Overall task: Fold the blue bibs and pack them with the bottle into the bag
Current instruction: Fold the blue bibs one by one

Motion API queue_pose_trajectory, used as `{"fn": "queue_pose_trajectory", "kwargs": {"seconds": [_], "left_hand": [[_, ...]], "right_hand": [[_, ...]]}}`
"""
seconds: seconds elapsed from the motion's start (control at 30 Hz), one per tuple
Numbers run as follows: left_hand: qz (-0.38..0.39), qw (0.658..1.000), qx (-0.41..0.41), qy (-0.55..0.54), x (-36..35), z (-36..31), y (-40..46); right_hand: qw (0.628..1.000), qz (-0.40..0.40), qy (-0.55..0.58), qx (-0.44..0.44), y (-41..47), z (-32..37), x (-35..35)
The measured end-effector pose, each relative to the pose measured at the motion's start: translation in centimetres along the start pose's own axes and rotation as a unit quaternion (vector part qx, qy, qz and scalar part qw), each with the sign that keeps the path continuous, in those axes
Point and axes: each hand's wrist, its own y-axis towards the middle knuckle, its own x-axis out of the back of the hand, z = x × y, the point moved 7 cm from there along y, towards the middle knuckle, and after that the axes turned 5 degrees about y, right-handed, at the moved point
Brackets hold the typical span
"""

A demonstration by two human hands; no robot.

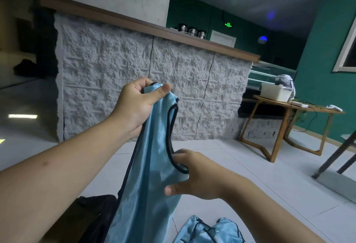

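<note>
Bib (pixel 152 165) (bottom cut off) pinched by L hand (pixel 134 106), R hand (pixel 194 175).

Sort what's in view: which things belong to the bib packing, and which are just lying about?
Job:
- light blue mesh bib with dark trim, in both hands' grip: left hand, right hand
- more blue bibs on the floor
- black fabric bag

Lying about:
- round wooden side table
- white plastic box

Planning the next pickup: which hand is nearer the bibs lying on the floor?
Right. The right hand grips the held bib low, just above the floor bibs; the left hand pinches its top, far higher.
</note>
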Motion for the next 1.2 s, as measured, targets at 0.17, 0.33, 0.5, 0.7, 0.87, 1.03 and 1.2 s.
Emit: {"fn": "queue_pose_trajectory", "kwargs": {"seconds": [0.17, 0.33, 0.5, 0.7, 0.87, 1.03, 1.2], "left_hand": [[0.0, 1.0, -0.001, 0.009, 0.3, 0.0, 0.2], [-0.005, 1.0, -0.005, 0.006, 0.7, -0.3, 0.5], [0.015, 1.0, -0.001, 0.005, 0.0, -0.1, 0.2], [0.034, 0.999, 0.007, 0.0, -0.5, 0.1, -0.2], [0.037, 0.999, 0.008, -0.019, 0.0, 0.1, 0.0], [0.039, 0.999, 0.006, -0.015, 0.1, 0.0, 0.1], [0.002, 0.999, -0.023, 0.027, 1.4, -0.7, 0.6]], "right_hand": [[0.997, 0.011, -0.057, -0.052, -0.2, -1.4, -0.7], [0.998, -0.028, -0.05, -0.034, -0.2, -1.7, 0.1], [0.993, -0.098, 0.057, 0.006, -0.1, -0.6, 0.8], [0.991, -0.076, 0.095, 0.046, 0.1, 0.2, -0.3], [0.991, -0.062, 0.112, 0.024, 0.3, -0.5, -1.1], [0.998, -0.058, 0.01, 0.006, 0.4, 0.1, -1.3], [0.985, -0.16, 0.062, -0.016, 0.2, -1.4, 0.6]]}}
